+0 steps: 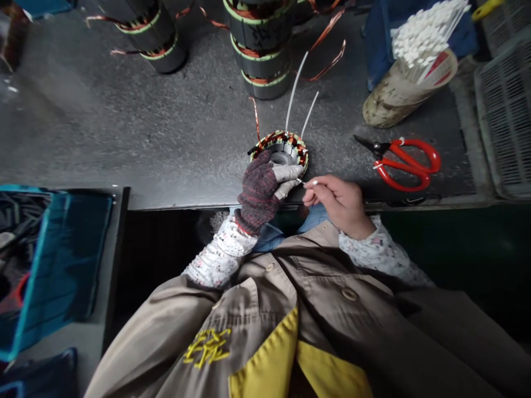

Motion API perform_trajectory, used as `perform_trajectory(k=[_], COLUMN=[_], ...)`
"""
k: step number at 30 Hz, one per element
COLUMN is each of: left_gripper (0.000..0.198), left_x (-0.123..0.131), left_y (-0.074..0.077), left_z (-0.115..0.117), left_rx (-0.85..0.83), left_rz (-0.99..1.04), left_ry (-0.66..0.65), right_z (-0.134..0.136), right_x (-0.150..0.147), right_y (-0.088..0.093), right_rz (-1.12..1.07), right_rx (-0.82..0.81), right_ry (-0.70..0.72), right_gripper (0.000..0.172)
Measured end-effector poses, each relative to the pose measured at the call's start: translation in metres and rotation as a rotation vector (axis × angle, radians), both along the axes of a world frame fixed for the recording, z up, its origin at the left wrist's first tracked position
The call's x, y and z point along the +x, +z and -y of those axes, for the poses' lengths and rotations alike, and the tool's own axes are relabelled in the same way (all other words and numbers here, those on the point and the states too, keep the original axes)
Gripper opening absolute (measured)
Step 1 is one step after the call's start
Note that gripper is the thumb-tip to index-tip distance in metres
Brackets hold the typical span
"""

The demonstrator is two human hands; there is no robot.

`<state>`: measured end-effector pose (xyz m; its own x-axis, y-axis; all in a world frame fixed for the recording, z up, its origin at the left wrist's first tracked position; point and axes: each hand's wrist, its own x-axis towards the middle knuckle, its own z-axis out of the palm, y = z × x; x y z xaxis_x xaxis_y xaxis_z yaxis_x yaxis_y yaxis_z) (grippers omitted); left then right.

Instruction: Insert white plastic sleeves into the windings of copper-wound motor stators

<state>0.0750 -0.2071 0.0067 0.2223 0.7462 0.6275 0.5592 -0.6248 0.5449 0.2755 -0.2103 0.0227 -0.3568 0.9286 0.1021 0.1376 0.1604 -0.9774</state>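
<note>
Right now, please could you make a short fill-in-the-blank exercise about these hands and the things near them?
1. The left hand wears a knitted ____.
2. The right hand is ____ and pinches a thin white piece.
3. The stator under the left hand is wound with ____ wire.
4. The scissors have ____ handles.

Missing words: glove; bare; copper; red.

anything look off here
Nothing looks spilled, but the left hand wears a dark knit glove with two fingers covered in pale wrapping, while the right hand, pinching a thin white piece, is bare. A loose copper wire end also sticks up from the wound stator.
</note>
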Motion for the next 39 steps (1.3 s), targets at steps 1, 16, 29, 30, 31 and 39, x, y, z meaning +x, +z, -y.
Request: perform_trajectory(k=[1,16,29,30,31,39], left_gripper=[0.017,0.022,0.022,0.022,0.021,0.023], left_x=[0.0,-0.004,-0.003,-0.004,-0.005,0.0], left_y=[0.001,-0.004,-0.002,-0.002,-0.002,-0.004], left_z=[0.0,-0.002,0.003,0.003,0.003,0.001], left_rx=[-0.012,0.147,0.131,0.124,0.129,0.148], left_rz=[0.003,-0.036,-0.094,-0.128,-0.164,-0.174], left_ry=[0.001,-0.073,0.019,0.017,0.018,-0.027], right_z=[0.001,-0.022,-0.006,-0.004,-0.002,-0.018], right_x=[-0.001,-0.012,0.009,0.009,0.009,-0.03], right_y=[0.0,0.005,0.018,0.013,0.01,0.025], right_rz=[0.102,0.474,-0.36,-0.432,-0.48,-0.724], right_rx=[0.097,0.306,-0.019,-0.091,-0.147,-0.189], right_ry=[-0.022,-0.093,0.32,0.359,0.352,-0.061], right_gripper=[0.042,0.032,0.032,0.034,0.035,0.039])
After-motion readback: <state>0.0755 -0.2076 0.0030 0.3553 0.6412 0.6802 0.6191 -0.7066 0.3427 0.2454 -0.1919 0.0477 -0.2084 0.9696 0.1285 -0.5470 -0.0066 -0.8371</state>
